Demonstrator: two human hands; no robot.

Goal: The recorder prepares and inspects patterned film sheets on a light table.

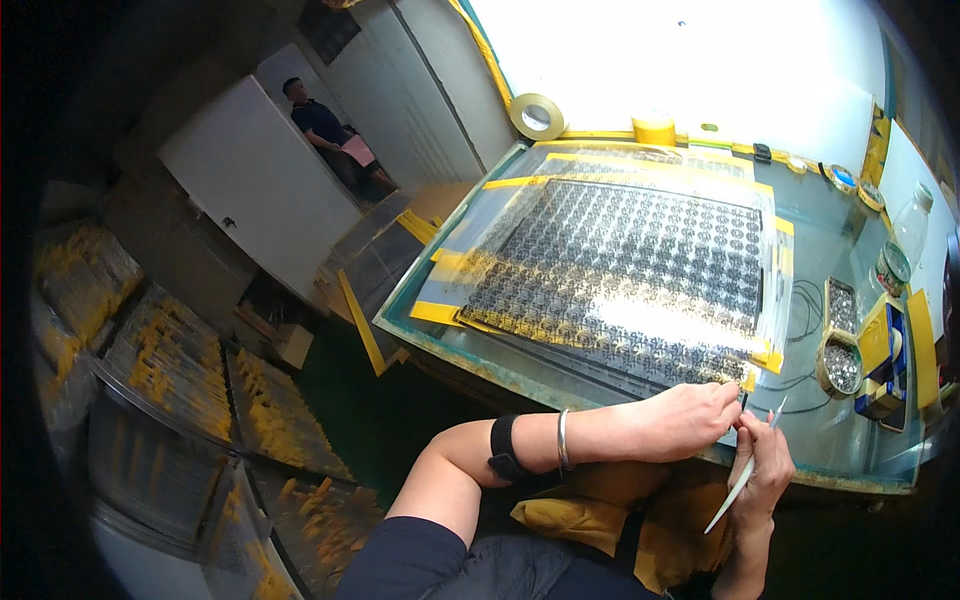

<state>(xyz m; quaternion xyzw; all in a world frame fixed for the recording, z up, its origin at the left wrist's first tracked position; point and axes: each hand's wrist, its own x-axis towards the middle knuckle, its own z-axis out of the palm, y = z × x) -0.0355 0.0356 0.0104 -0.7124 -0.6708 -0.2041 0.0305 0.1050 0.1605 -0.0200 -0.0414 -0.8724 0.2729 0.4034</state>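
Right now the right hand has its grip closed on white tweezers, tips up toward the sheet corner. Left hand pinches narrow at the near right corner of the patterned sheet; what sits between the fingertips is too small to tell. Sheet lies flat on the glass surface, edged in yellow tape, under a clear film. Just right of the hands: a round dish of small parts and a small tray. Tape rolls stand at the far edge. A person sits well apart, far left.
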